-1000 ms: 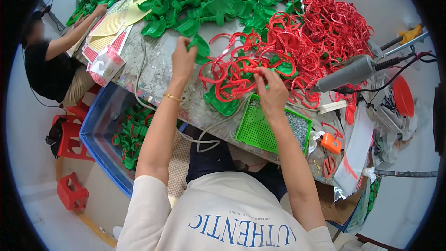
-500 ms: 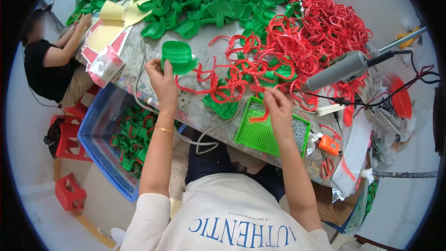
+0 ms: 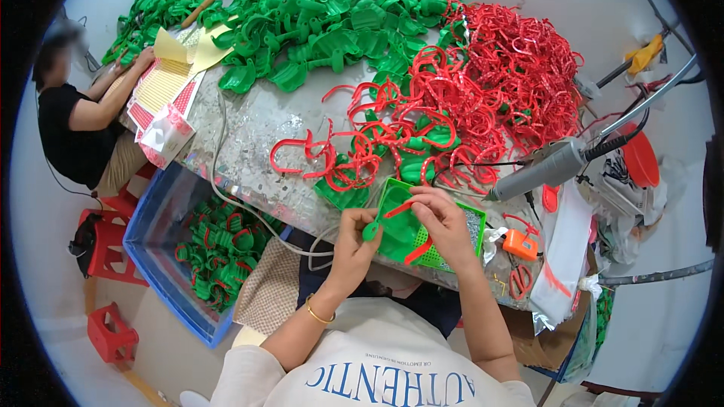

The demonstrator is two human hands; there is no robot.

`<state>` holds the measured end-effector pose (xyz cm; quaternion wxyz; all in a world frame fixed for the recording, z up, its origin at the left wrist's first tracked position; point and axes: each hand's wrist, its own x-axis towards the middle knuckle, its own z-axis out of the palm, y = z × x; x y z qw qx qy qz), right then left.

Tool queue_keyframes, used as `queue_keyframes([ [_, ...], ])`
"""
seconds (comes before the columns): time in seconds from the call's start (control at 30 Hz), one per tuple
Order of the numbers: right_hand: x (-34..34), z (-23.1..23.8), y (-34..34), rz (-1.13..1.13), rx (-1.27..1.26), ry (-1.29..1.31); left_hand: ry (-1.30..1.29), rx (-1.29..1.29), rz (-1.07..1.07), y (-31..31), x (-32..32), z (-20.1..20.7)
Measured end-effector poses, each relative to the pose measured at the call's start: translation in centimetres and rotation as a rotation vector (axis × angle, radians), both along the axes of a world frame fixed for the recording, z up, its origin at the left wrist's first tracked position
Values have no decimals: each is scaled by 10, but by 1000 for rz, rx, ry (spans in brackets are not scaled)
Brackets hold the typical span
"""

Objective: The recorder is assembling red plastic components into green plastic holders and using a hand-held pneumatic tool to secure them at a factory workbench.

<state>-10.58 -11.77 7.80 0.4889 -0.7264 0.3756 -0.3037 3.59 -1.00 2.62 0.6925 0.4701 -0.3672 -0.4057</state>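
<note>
Near the table's front edge, my left hand [image 3: 353, 247] is closed on a green plastic scoop-shaped piece [image 3: 401, 232], its rounded tab sticking out by the fingers. My right hand [image 3: 445, 224] pinches a red curved plastic strip [image 3: 400, 209], whose ends lie against the green piece. Under both hands is a bright green perforated basket [image 3: 431, 258] with small silvery bits [image 3: 473, 226] in it. Just beyond my hands lie loose red strips [image 3: 353, 167] and another green piece [image 3: 343, 194].
Green pieces [image 3: 332, 22] are heaped at the back, with a red strip pile [image 3: 520, 68] beside them. A grey corded tool [image 3: 539, 177] hangs at right, near scissors [image 3: 520, 283]. A blue bin [image 3: 158, 264] of joined pieces stands left. Another person [image 3: 83, 120] sits at far left.
My left hand has brought the green piece down and right to the table's front edge. The red strip in my right hand now meets it. The view has shifted slightly.
</note>
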Motion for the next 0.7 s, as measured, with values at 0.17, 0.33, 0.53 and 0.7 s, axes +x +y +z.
queue_keyframes([
  [0.17,-11,1,-6,115,-90,100,244,104,-231,2,-8,10],
  [0.33,-17,22,-9,165,-129,113,1075,61,-623,-1,1,13],
  [0.53,-26,24,-14,334,-317,216,895,363,-802,-10,1,13],
  [0.7,-26,28,-11,350,-481,267,928,431,-826,-9,-5,19],
])
